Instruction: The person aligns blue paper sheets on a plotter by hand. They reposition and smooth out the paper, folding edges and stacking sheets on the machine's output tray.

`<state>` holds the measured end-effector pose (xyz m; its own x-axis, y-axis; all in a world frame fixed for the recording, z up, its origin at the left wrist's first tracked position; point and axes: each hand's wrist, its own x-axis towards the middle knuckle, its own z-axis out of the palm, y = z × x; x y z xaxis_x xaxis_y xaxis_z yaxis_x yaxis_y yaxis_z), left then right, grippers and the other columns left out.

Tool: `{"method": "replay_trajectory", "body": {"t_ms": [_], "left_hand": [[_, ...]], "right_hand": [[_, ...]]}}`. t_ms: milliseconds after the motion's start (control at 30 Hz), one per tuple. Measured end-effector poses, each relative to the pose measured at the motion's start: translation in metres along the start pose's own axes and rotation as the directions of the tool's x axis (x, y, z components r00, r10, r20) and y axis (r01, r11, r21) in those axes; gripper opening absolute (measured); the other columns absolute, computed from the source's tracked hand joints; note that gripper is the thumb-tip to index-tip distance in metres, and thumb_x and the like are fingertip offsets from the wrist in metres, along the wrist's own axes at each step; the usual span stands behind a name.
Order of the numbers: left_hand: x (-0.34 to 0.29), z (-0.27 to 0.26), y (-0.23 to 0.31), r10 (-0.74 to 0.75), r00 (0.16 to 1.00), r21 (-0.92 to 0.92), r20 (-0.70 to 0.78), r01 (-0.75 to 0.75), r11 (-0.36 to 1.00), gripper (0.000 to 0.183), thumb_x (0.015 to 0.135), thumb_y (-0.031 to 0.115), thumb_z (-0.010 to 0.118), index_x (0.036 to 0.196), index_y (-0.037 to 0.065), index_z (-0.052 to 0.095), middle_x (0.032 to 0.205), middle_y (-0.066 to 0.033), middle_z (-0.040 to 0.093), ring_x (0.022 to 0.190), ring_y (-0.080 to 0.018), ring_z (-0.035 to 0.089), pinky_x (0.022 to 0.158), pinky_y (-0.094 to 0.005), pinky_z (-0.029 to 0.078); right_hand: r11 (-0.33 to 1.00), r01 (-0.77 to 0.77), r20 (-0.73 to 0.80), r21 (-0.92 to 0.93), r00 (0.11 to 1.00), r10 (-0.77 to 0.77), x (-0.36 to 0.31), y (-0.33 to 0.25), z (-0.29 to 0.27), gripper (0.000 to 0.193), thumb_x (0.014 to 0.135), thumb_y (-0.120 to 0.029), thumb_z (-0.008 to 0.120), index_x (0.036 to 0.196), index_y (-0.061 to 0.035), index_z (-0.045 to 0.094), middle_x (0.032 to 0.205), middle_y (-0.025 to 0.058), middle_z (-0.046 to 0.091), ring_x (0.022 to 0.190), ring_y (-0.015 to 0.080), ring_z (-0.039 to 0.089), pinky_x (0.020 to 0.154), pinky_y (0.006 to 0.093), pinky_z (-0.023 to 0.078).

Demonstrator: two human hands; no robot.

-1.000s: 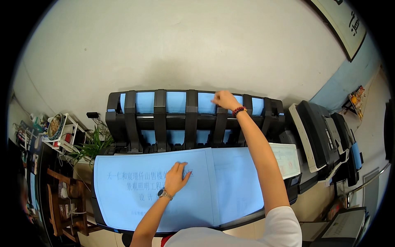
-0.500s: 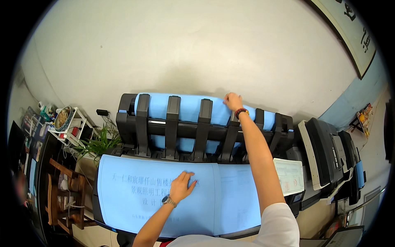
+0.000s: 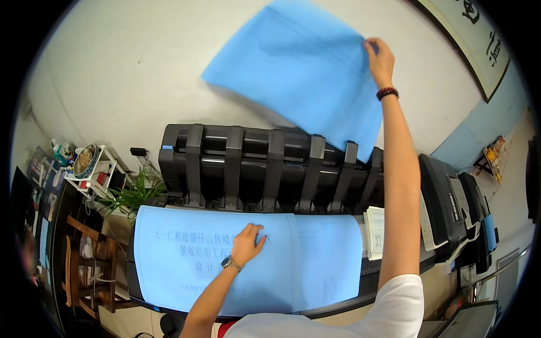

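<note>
Large blue printed sheets (image 3: 169,265) lie on the front top of a black wide-format printer (image 3: 220,186). My left hand (image 3: 246,245) rests on them with its fingers spread, pressing lightly on the printed side. Up by the wall, my right hand (image 3: 381,58) pinches the upper right corner of another blue sheet (image 3: 298,73). That sheet hangs in the air above the printer, slightly blurred, and its lower right corner reaches down over the printer's black arms.
A small stack of pale printed papers (image 3: 375,234) sits right of the blue sheets. Further right stands a black-and-white office machine (image 3: 439,197). On the left are a green plant (image 3: 135,191), a white shelf (image 3: 101,174) and a wooden chair (image 3: 84,259). A framed panel (image 3: 473,50) hangs upper right.
My right hand has gone from the printer's rear up toward the wall, drawing the blue sheet off the printer's black arms. My left hand stays nearly in place on the front sheets.
</note>
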<state>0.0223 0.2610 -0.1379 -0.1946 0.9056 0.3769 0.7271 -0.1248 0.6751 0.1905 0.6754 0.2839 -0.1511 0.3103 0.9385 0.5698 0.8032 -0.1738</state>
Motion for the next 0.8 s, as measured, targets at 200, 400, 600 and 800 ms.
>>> {"method": "replay_trajectory", "body": {"t_ms": [200,400,600,800], "left_hand": [[-0.003,0.003,-0.001,0.028,0.999,-0.005,-0.024,-0.028,1.000,0.026,0.081,0.017,0.070,0.104,0.009,0.062,0.086,-0.0061,0.057,0.071,-0.0239,0.060,0.059,-0.0349,0.050],[-0.004,0.001,-0.015,-0.121,0.990,-0.220,0.073,0.134,0.966,0.042,0.081,0.020,0.073,0.118,0.010,0.058,0.090,-0.0019,0.059,0.068,-0.0134,0.057,0.058,-0.0299,0.047],[0.005,-0.028,0.022,-0.108,0.973,-0.637,0.205,0.216,0.740,0.086,0.086,0.031,0.071,0.151,0.012,0.018,0.143,-0.0176,0.041,0.124,-0.0277,0.049,0.100,-0.0367,0.044],[-0.028,-0.050,0.049,-0.191,0.859,-0.820,0.476,0.511,0.255,0.089,0.093,0.056,0.049,0.153,0.011,0.001,0.151,-0.0265,0.023,0.135,-0.0357,0.039,0.108,-0.0459,0.039]], "right_hand": [[0.945,0.187,0.328,0.270,0.905,-0.273,0.029,-0.115,-0.099,0.025,0.090,-0.024,0.066,0.108,-0.0064,0.068,0.104,0.0035,0.070,0.100,0.0165,0.063,0.089,0.0287,0.046],[0.824,0.312,0.398,0.473,0.759,-0.516,0.013,-0.224,-0.162,0.020,0.091,-0.020,0.064,0.097,-0.0012,0.069,0.082,0.0059,0.067,0.072,0.0113,0.057,0.067,0.0261,0.048],[0.879,0.177,0.537,0.443,0.732,-0.419,0.009,-0.268,-0.207,0.021,0.091,-0.021,0.064,0.097,-0.0015,0.070,0.082,0.0037,0.066,0.076,0.0093,0.057,0.074,0.0256,0.047],[0.857,-0.107,0.635,0.504,0.718,-0.284,-0.007,-0.276,-0.197,0.022,0.090,-0.021,0.066,0.100,-0.0017,0.070,0.089,0.0025,0.067,0.081,0.0092,0.058,0.078,0.0237,0.047]]}}
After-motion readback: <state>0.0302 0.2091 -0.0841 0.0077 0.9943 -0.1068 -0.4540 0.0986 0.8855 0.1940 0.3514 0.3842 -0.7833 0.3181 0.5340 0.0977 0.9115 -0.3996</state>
